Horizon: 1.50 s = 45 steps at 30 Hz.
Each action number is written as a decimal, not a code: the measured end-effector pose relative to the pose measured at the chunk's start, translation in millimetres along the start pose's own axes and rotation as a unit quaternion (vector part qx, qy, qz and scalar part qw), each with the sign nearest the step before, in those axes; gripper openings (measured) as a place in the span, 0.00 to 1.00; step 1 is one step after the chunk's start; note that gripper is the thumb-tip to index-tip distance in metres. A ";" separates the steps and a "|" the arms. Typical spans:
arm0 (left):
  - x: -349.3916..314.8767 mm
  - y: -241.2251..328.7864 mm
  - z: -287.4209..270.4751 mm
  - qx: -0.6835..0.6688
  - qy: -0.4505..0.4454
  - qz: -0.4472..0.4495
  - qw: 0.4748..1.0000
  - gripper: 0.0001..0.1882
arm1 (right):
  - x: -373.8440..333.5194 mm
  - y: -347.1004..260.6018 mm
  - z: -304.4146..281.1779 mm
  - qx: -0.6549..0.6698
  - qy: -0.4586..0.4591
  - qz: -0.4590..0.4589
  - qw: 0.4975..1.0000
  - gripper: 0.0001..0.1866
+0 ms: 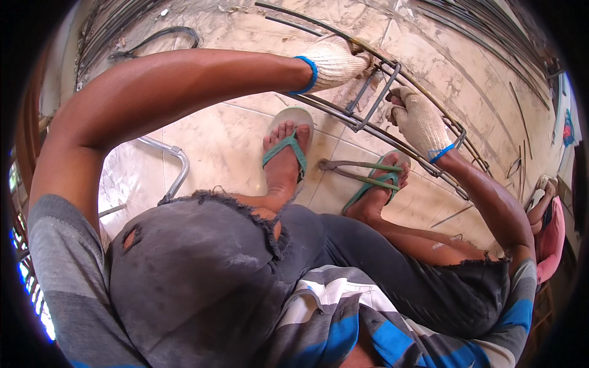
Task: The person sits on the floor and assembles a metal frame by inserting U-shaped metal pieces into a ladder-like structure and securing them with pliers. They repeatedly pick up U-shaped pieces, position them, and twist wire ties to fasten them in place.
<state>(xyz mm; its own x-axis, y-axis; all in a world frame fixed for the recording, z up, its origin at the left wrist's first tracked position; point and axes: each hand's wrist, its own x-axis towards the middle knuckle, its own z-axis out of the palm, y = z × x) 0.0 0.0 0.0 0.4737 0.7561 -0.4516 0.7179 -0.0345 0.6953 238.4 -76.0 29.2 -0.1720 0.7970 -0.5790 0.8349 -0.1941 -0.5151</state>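
Note:
A long, narrow rebar cage [307,18] of dark rods with square stirrups slants across the floor ahead of my feet. My left hand [339,62], in a cream knit glove with a blue cuff, is closed on the cage's far rod beside one stirrup [362,91]. My right hand [422,121], gloved alike, reaches in from the right. Its fingers are curled against a neighbouring stirrup [378,98], their tips partly hidden. Between my feet and partly over the right one lie pincers [362,165] with green handles, jaws toward the left.
Loose rods [491,46] lie in a bundle at far right, with more rods [101,40] at far left. A coil of dark wire [178,29] rests near those. A bent metal tube [179,164] stands by my left knee. Someone in pink [551,239] is at the right edge.

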 end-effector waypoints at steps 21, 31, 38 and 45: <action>9.8 12.8 10.4 -0.148 -0.099 -0.051 0.983 0.23 | -1.5 2.7 -81.4 -0.131 0.147 -0.195 0.961 0.14; 13.4 7.3 7.8 -0.137 -0.114 -0.068 0.982 0.23 | 98.6 72.7 -54.2 0.245 -0.338 0.000 0.909 0.23; 13.3 22.4 -1.5 -0.101 -0.145 -0.074 0.981 0.25 | 115.4 90.6 -17.0 0.468 -0.567 0.100 0.670 0.35; 8.9 5.3 7.9 -0.155 -0.099 -0.043 0.982 0.21 | 113.4 96.1 -31.6 0.361 -0.416 0.069 0.832 0.20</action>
<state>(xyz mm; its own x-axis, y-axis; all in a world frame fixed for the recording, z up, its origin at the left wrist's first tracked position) 12.0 1.4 -4.7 0.5301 0.6044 -0.5947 0.5841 0.2482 0.7728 315.6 13.9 -66.0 -0.6533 0.1250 -0.7467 0.3966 -0.7837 -0.4781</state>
